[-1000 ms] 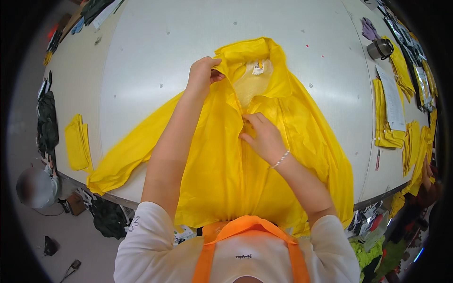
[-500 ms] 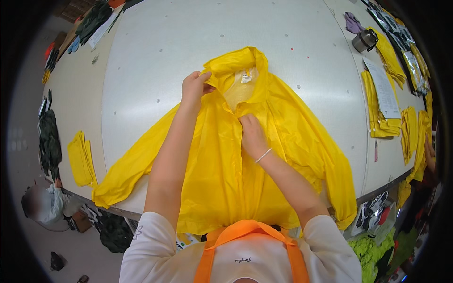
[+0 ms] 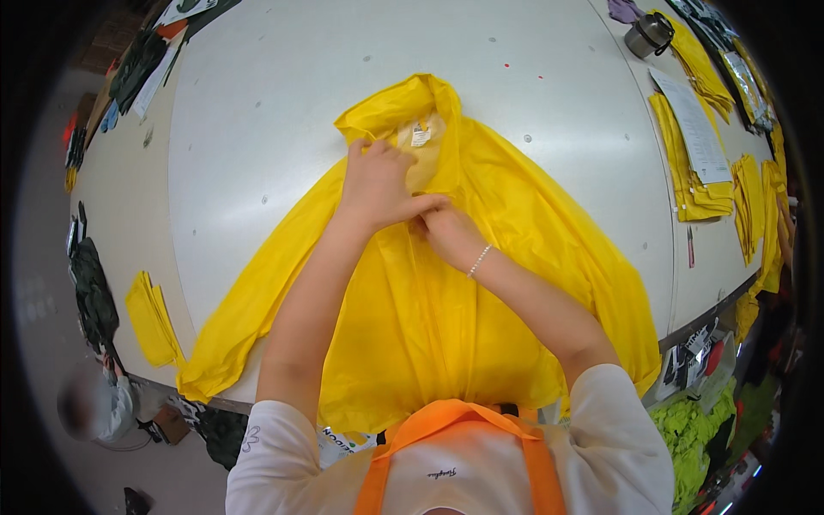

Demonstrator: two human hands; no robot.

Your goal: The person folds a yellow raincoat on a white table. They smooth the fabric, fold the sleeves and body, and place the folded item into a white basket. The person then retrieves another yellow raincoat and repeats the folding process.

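A yellow rain jacket (image 3: 403,318) lies front up on the table, collar away from me, sleeves spread to both sides. Over the left side of its collar lies my left hand (image 3: 376,182), open, fingers bent on the fabric and thumb stretched across to the right hand. My right hand (image 3: 451,236) pinches the front edge just below the neck opening, its fingertips partly hidden by the left thumb. Inside the neck a white label (image 3: 420,136) shows against the pale lining.
Folded yellow pieces (image 3: 153,319) lie at the table's left edge. On the right are a yellow stack with a paper sheet (image 3: 693,129) on it, a metal flask (image 3: 648,36) and a small pink-handled tool (image 3: 690,247). Another person (image 3: 94,403) is at the lower left.
My left hand has moved from the collar's outer edge in toward the right hand, thumb now reaching it. The right hand stays at the jacket's front. The whole view has shifted slightly.
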